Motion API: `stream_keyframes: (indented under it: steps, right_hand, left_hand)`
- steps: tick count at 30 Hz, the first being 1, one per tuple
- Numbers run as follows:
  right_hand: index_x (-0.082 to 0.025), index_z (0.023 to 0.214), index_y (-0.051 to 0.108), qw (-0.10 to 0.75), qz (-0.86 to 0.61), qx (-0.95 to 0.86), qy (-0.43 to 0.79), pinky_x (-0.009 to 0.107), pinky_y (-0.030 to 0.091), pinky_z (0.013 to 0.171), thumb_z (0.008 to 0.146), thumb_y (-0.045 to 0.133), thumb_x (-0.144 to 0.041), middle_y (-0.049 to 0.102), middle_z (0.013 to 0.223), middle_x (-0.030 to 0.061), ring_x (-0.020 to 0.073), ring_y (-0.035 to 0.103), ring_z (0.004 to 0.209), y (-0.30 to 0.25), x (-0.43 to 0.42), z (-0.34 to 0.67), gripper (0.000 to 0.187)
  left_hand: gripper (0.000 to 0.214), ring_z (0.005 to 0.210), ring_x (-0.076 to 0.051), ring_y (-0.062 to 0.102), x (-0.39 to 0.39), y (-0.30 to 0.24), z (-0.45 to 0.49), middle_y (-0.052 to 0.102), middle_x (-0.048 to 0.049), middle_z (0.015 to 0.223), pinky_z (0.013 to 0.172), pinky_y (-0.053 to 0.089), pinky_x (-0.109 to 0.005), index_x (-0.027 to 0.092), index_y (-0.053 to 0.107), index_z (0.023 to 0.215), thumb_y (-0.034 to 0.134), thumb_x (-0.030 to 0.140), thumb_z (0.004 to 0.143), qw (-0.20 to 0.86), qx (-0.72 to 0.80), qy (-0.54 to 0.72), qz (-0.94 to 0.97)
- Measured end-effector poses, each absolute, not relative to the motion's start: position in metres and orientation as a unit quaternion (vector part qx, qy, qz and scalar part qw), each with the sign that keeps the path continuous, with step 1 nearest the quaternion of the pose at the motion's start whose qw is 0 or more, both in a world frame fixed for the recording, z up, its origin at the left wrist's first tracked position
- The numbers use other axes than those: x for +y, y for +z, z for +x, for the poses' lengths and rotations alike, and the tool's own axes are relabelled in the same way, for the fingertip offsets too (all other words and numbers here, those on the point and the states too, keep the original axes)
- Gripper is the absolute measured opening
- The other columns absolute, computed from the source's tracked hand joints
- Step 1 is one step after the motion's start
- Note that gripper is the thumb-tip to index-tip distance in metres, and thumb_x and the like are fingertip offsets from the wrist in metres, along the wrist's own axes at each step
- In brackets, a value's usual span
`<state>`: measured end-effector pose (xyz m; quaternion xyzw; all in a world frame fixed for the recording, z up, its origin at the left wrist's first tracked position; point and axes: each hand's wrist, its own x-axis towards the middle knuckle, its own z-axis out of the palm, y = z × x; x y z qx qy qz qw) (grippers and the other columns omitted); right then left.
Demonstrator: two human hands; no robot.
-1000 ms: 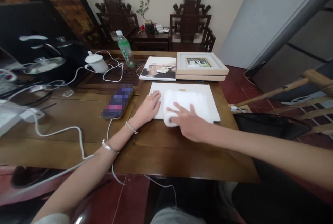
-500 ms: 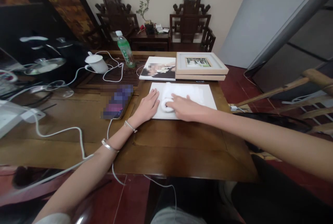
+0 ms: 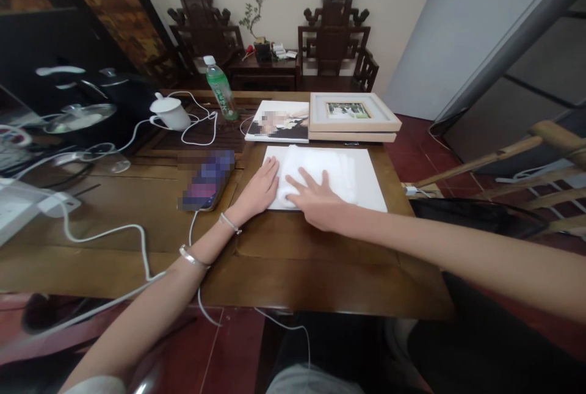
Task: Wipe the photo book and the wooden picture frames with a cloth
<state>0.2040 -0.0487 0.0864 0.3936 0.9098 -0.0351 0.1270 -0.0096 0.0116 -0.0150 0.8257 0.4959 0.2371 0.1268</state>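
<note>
A flat white panel [image 3: 370, 183] lies on the wooden table in front of me. On it rests a folded white cloth [image 3: 315, 159], spread fairly flat. My right hand [image 3: 320, 201] presses down on the cloth with its fingers spread apart. At the panel's left edge lies my left hand [image 3: 260, 186], fingers stretched out and resting flat, just beside the cloth. Part of the cloth and the panel's near edge are covered by my right hand.
Behind the panel are a photo print [image 3: 284, 122] and stacked wooden picture frames [image 3: 352, 113]. To the left stand a green-labelled bottle [image 3: 222, 91], a lidded white cup [image 3: 171, 114] and a phone [image 3: 206, 180]. A white cable [image 3: 137, 229] winds across the wooden table [image 3: 320, 272].
My right hand has let go of its pinch on the cloth's rolled near edge and opened flat. The cloth now lies flatter. My left hand stays nearly where it was.
</note>
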Motion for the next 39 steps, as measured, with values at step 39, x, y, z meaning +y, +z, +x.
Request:
stream_keyframes:
  steps: [39]
  right_hand:
    - [-0.016,0.132,0.068,0.105,0.222,0.966,-0.08,0.074,0.031,0.117,0.093,0.045,-0.005,0.066,0.142,0.0188,0.0382,0.055,0.136,0.106,-0.08,0.194,0.047]
  left_hand:
    - [0.07,0.15,-0.028,0.05,0.007,0.004,0.001,0.056,-0.0106,0.159,0.13,0.033,-0.047,0.016,0.059,0.15,0.018,0.058,0.111,0.221,0.56,0.435,0.67]
